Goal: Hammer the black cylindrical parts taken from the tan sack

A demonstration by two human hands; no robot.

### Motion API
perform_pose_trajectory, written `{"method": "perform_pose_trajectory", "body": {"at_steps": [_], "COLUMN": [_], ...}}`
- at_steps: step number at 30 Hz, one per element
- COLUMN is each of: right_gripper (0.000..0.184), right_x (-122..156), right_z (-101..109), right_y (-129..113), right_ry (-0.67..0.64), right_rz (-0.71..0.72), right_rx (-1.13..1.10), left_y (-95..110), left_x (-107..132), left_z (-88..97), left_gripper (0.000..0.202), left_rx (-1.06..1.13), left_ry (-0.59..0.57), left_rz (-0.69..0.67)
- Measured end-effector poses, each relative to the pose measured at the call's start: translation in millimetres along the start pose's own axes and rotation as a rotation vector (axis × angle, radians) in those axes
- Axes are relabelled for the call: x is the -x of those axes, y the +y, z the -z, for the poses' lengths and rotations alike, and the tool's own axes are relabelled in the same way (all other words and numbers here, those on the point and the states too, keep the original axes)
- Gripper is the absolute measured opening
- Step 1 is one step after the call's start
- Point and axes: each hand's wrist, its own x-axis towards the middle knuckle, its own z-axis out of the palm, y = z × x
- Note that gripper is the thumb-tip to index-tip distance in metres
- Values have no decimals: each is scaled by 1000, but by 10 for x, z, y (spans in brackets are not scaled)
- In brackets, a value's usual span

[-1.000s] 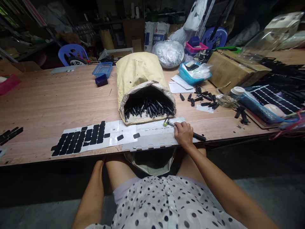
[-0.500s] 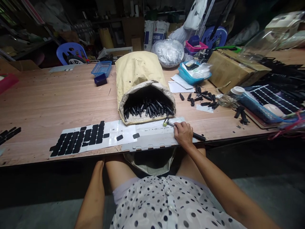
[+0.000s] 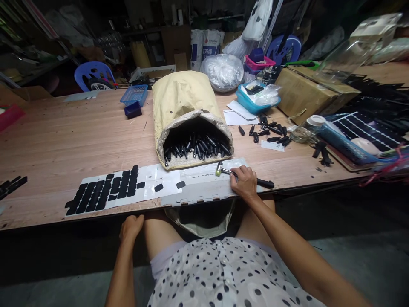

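Note:
My right hand (image 3: 244, 183) is closed round the black handle of a small hammer (image 3: 220, 169), whose head rests on a grey plastic strip (image 3: 198, 192) at the table's near edge. My left hand (image 3: 131, 225) lies below the table edge on my knee, fingers loosely curled, holding nothing I can see. Just behind the hammer a yellow paper sack (image 3: 185, 115) lies on its side, its mouth full of black plastic parts (image 3: 198, 147). A white sheet with rows of black pads (image 3: 105, 192) lies left of the strip.
Loose black parts (image 3: 271, 130) lie right of the sack, beside a cardboard box (image 3: 306, 94) and blue trays (image 3: 255, 100). A blue basket (image 3: 136, 94) sits at the back left. More black strips (image 3: 12, 185) lie at the far left edge. Blue chairs stand behind the table.
My left hand has come into view on my knee below the table edge. The hammer head has shifted slightly left and down. The view has tilted a little.

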Motion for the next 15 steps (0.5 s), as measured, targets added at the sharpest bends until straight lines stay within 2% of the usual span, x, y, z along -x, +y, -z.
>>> {"method": "perform_pose_trajectory", "body": {"at_steps": [2,3,5,7,9,12,14,15], "right_gripper": [17,17,17,16,15,14,14,13], "right_x": [4,4,3,0,-1,-1,1,2], "right_z": [6,7,7,0,-12,-27,-31,-31], "right_y": [-15,-20,-26,-28,-31,-39,-47,-52], "right_ry": [-2,-4,-2,5,18,39,46,47], "right_rz": [3,5,10,10,5,-6,-5,-4], "right_rx": [-4,-5,-6,-2,2,7,14,19], "left_y": [41,109,372,803,1351,2201,2666,2851], "left_x": [103,160,249,267,202,11,-119,-175], "left_z": [55,98,206,299,329,230,110,48], "left_gripper": [45,46,41,35,28,22,26,28], "left_rx": [-23,-15,18,-1,-61,-206,-401,-430], "left_ry": [-112,-162,-206,-181,-94,118,235,248], "left_rz": [-29,-101,-337,-580,-778,-1060,-1187,-1220]}}
